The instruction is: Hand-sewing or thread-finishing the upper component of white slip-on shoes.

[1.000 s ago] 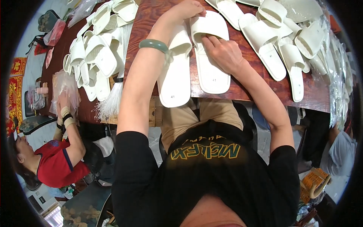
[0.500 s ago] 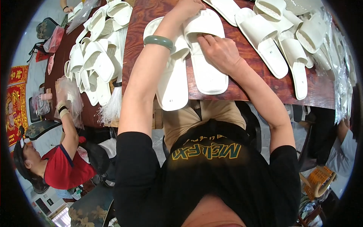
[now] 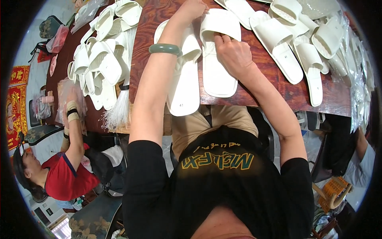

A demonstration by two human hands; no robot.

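A white slipper (image 3: pixel 219 77) lies on the reddish-brown wooden table with its toe away from me. My right hand (image 3: pixel 234 55) has its fingers tucked under that slipper's strap, gripping it from inside. At the slipper's toe edge, my left hand (image 3: pixel 194 8) has its fingers closed together; what they hold, if anything, is too small to see. Another white slipper (image 3: pixel 184 87) lies just to the left, partly covered by my left forearm, its heel reaching past the table's near edge. A narrow gap separates the two slippers.
More white slippers (image 3: pixel 276 47) are heaped on the right beside clear plastic bags (image 3: pixel 360 87). At left, a second pile of slippers (image 3: pixel 104 63) sits near a bundle of white strands (image 3: pixel 119 109). A co-worker in red (image 3: pixel 65 175) handles a clear bag (image 3: pixel 65 97).
The right-hand slipper has swung straighter and shifted a little right, widening the gap beside it. My left hand has moved slightly left. The co-worker's arms have shifted at the bag.
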